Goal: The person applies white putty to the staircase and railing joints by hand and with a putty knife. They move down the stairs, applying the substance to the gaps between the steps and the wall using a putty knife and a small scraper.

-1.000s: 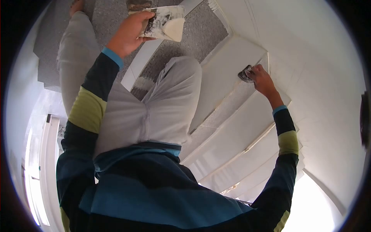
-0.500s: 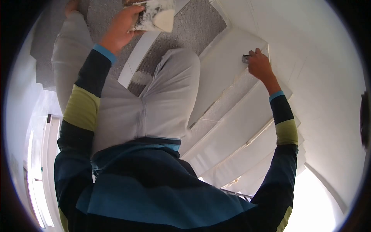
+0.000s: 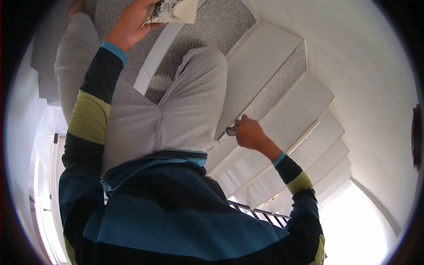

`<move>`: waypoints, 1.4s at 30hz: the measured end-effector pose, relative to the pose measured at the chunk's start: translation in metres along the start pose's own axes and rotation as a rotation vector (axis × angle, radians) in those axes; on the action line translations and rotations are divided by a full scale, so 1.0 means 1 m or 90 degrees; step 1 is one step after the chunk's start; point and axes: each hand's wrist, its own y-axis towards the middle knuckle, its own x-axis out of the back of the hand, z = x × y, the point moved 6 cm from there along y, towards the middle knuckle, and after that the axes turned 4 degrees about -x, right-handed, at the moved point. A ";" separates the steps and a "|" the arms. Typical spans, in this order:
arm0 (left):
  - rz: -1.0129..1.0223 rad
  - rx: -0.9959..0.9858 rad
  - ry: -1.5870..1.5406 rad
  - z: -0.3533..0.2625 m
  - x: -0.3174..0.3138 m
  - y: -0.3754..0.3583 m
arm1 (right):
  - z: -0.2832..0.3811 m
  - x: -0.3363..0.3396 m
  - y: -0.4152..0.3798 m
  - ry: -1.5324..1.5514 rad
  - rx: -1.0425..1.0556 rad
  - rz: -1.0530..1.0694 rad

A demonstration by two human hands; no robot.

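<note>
My left hand (image 3: 128,24) grips a flat plate (image 3: 164,12), smeared dark and white, near the top edge. A lump of off-white paste (image 3: 185,10) sits on that plate. Lower right, my right hand (image 3: 251,133) is closed around a small dark scraper (image 3: 231,131), whose blade is mostly hidden. The scraper is at the lower end of the long edge of a white stair slab (image 3: 265,57), close to my knee. Beside that edge runs a grey speckled strip (image 3: 282,79).
More white steps (image 3: 304,101) fan down to the right along a curved white wall (image 3: 362,79). Black railing bars (image 3: 265,215) show behind my torso. Grey speckled steps (image 3: 221,26) lie ahead, with a white strip (image 3: 152,59) between my legs.
My right hand has moved with the scraper from the slab's far corner by the wall down along its edge toward my knee. My left hand and the plate have shifted slightly up.
</note>
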 end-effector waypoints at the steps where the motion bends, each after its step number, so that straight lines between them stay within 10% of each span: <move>1: 0.001 -0.004 -0.006 0.002 0.003 0.000 | -0.010 0.014 -0.006 0.050 -0.002 -0.086; 5: 0.013 0.010 -0.006 0.011 0.001 0.001 | -0.055 0.070 -0.027 0.132 -0.017 -0.300; 26: 0.002 0.014 0.074 0.005 -0.003 -0.007 | 0.025 -0.013 -0.017 -0.041 0.179 -0.253; 28: -0.013 0.020 0.091 0.005 -0.001 -0.005 | 0.031 -0.026 -0.019 -0.051 0.170 -0.061; 31: -0.007 0.024 0.113 0.006 0.000 -0.001 | 0.038 -0.012 -0.020 -0.001 0.193 -0.256; 37: 0.015 0.020 0.083 -0.002 0.000 0.000 | 0.060 -0.032 -0.023 -0.062 0.170 -0.148; 42: 0.024 0.031 0.112 0.000 -0.005 0.007 | 0.072 -0.038 -0.027 -0.001 0.162 -0.321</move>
